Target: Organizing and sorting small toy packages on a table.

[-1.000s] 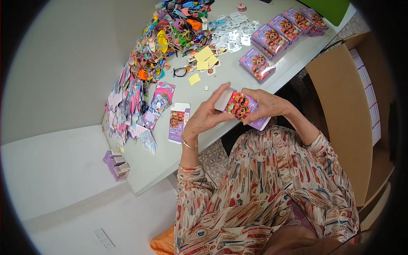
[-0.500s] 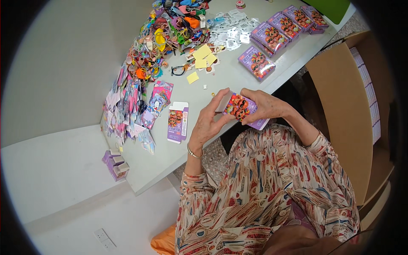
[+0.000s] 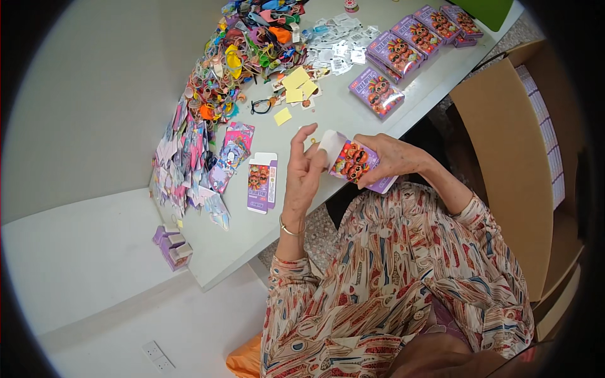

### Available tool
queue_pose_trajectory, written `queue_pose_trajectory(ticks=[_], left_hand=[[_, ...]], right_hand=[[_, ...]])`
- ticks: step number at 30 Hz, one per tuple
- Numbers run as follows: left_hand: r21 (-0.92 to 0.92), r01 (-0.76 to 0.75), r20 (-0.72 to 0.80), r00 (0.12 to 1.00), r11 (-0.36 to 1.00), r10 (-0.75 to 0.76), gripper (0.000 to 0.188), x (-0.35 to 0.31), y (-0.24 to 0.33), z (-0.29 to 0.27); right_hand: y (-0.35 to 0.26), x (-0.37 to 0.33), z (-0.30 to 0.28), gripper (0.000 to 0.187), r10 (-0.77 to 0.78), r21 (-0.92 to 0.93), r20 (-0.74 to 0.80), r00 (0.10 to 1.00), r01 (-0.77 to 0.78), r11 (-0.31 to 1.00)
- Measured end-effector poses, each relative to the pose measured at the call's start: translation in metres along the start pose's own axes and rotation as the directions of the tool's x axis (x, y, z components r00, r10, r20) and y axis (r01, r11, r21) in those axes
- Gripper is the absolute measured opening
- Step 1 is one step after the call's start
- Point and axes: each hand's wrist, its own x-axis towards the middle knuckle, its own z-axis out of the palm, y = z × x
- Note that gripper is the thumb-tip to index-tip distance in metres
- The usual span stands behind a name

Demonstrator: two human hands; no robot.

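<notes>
My right hand (image 3: pixel 392 156) grips a small purple carton (image 3: pixel 354 161) printed with red cartoon figures, thumb across its front. The carton's white end flap (image 3: pixel 329 143) stands raised on the side facing my left hand. My left hand (image 3: pixel 304 169) is beside that flap, fingers apart with the index finger lifted, and the thumb is close to the flap; whether it touches cannot be told. A flat, unfolded purple carton (image 3: pixel 258 181) lies on the table to the left. Another filled-out purple box (image 3: pixel 377 93) lies beyond my right hand.
Several purple boxes (image 3: pixel 403 53) line the table's right edge. At the back are heaps of colourful trinkets (image 3: pixel 236 60), small white packets (image 3: pixel 340 44), yellow paper slips (image 3: pixel 296 79) and shiny pouches (image 3: pixel 186 160). A large cardboard box (image 3: pixel 504 164) stands at my right.
My left hand has let go of the carton and drawn back left, its index finger lifting. The white end flap now shows raised. My right hand keeps its hold.
</notes>
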Motion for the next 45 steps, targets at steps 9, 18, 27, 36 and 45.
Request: queue_pose_trajectory(ticks=[9, 18, 27, 36, 45], left_hand=[[0.315, -0.145, -0.044, 0.985, 0.938, 0.168, 0.022, 0.006, -0.016, 0.007], [0.57, -0.226, 0.172, 0.973, 0.79, 0.154, 0.022, 0.003, -0.013, -0.008], [0.383, -0.095, -0.185, 0.967, 0.919, 0.177, 0.025, -0.004, -0.007, 0.011], [0.301, -0.147, -0.245, 0.943, 0.942, 0.226, 0.017, -0.005, -0.011, 0.019], [0.381, -0.079, -0.11, 0.985, 0.921, 0.13, 0.021, 0.0, -0.013, 0.017]], right_hand=[[0.004, 0.001, 0.001, 0.061, 0.012, -0.018, 0.013, 1.0, -0.011, 1.0], [0.0, 0.002, 0.0, 0.057, 0.063, 0.035, 0.045, 0.997, -0.064, 0.997], [0.009, 0.001, -0.002, 0.054, 0.105, 0.085, -0.056, 0.993, -0.1, 0.991], [0.01, 0.0, -0.003, 0.052, 0.112, 0.059, -0.038, 0.993, -0.109, 0.992], [0.003, 0.0, -0.002, 0.055, 0.108, 0.021, -0.009, 0.994, -0.108, 0.994]])
